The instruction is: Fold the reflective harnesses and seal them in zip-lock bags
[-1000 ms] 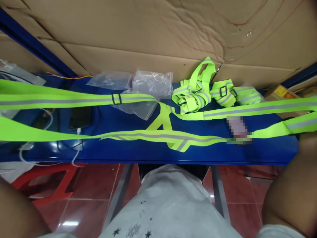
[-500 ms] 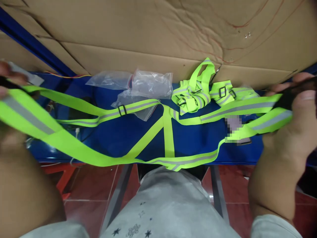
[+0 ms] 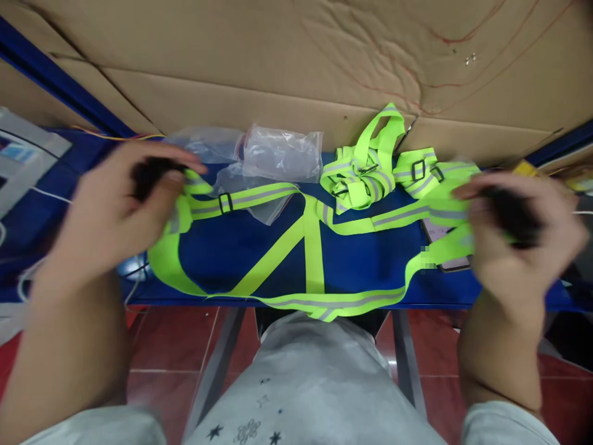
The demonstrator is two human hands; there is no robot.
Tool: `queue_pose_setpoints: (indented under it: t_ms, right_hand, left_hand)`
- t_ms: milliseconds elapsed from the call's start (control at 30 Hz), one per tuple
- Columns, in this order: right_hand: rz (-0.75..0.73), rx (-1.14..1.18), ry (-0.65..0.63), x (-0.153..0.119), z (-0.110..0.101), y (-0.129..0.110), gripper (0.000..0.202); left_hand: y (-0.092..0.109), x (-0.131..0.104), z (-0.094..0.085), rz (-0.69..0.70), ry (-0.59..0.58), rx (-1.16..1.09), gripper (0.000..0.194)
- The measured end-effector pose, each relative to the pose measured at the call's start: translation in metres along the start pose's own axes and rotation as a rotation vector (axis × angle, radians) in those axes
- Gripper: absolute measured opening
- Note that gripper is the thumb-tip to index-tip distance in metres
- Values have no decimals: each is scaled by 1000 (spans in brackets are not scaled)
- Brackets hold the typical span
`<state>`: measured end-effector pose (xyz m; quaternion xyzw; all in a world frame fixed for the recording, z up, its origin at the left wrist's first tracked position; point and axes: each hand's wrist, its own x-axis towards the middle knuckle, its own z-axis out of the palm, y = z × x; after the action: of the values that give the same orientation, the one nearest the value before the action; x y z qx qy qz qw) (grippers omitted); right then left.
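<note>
A neon yellow-green harness of straps with grey reflective stripes [image 3: 315,253] lies spread over the front of the blue table. My left hand [image 3: 125,204] is closed round a black part at the harness's left end, above the table. At the right end, my right hand [image 3: 519,228], somewhat blurred, is closed round another black part. Near my left hand, a black buckle [image 3: 225,203] sits on the upper strap. Two bundled harnesses lie behind, one in a heap [image 3: 361,176] and one folded [image 3: 419,173], the latter partly hidden by the held straps.
Clear plastic bags [image 3: 282,154] lie at the back of the blue table [image 3: 370,262], against a cardboard panel [image 3: 231,55]. A phone [image 3: 456,264] is partly under the right straps. A grey device [image 3: 28,161] and cables are at left.
Both hands have moved inward from the sides, my left hand the most. The left straps have gone slack and bunched. The grey device at left has come into view.
</note>
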<state>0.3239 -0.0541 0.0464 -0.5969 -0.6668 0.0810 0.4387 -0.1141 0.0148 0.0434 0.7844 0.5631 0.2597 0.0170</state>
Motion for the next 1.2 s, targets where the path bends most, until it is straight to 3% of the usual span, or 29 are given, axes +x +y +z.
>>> queue_pose_setpoints:
  t_ms: [100, 167, 267, 367, 600, 667, 800, 967, 1067, 1200]
  right_hand:
    - [-358, -327, -458, -4, 34, 5, 47]
    - [-390, -534, -641, -3, 55, 15, 48]
    - [-349, -692, -754, 2, 73, 30, 40]
    - [-346, -715, -806, 8, 80, 37, 30]
    - [-214, -707, -774, 23, 86, 31, 24]
    - [-38, -581, -837, 37, 79, 30, 26]
    - [456, -106, -942, 62, 66, 34, 29]
    - [798, 82, -948, 58, 70, 50, 38]
    - [751, 20, -916, 50, 76, 55, 36]
    - [404, -239, -825, 45, 79, 49, 36]
  left_hand:
    - [14, 12, 35, 229, -194, -76, 27]
    - [24, 20, 63, 395, -231, -62, 32]
    - [34, 28, 96, 602, -392, 155, 52]
    - [35, 28, 110, 676, -504, 299, 57]
    - [23, 15, 103, 552, -497, 368, 61]
    - [20, 13, 101, 543, -495, 366, 63]
    - [16, 10, 101, 531, -477, 369, 63]
    - [16, 7, 100, 525, -474, 391, 63]
    - [24, 5, 99, 542, -470, 449, 60]
    - [39, 5, 102, 561, -466, 501, 59]
